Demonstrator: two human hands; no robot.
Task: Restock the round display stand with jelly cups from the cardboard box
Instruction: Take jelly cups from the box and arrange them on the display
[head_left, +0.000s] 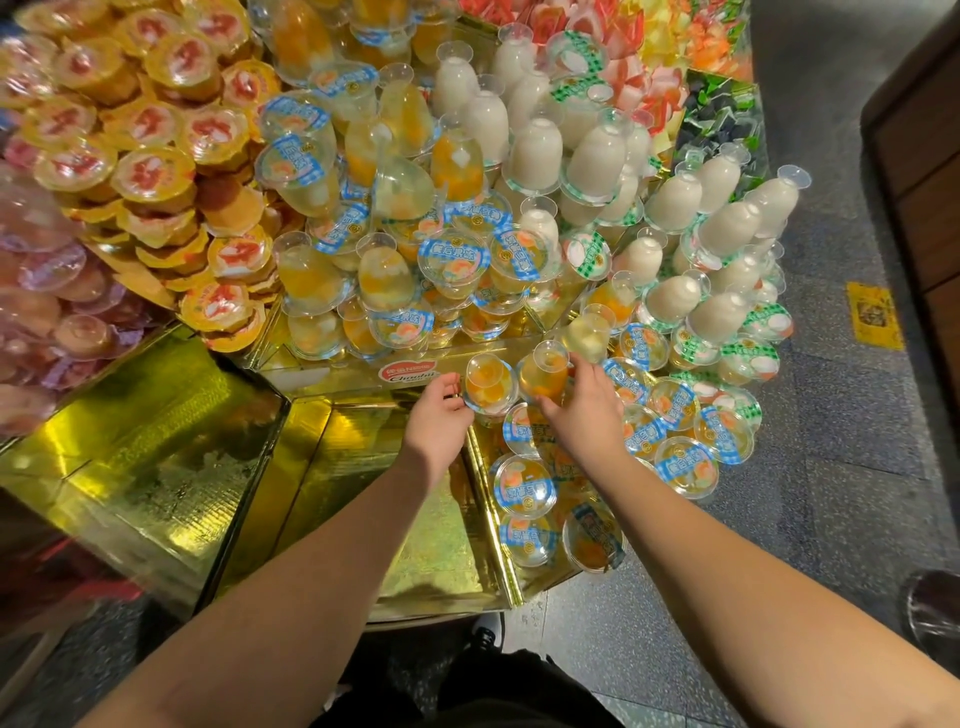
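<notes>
Both hands work at the front edge of the gold foil display stand (332, 457). The left hand (436, 415) curls its fingers round the wide rim of an orange jelly cup (487, 383), which stands upside down with its narrow base uppermost. The right hand (584, 410) has its grip closed on a second orange jelly cup (545, 371), also inverted, just beside the first; the two cups nearly touch. Beneath and right of the right hand, blue-lidded cups (524, 483) lie loose in a heap (lids facing up, mostly) on the stand's lower tier. Higher up, more fruit cups (452, 260) are stacked in a mound, with white jelly cups (597, 156) to their right and yellow-lidded cups (150, 176) to their left. A red label (408, 373) sits on the clear ledge just above the left hand. Grey floor (831, 467) runs along the right. The cardboard box does not show.
</notes>
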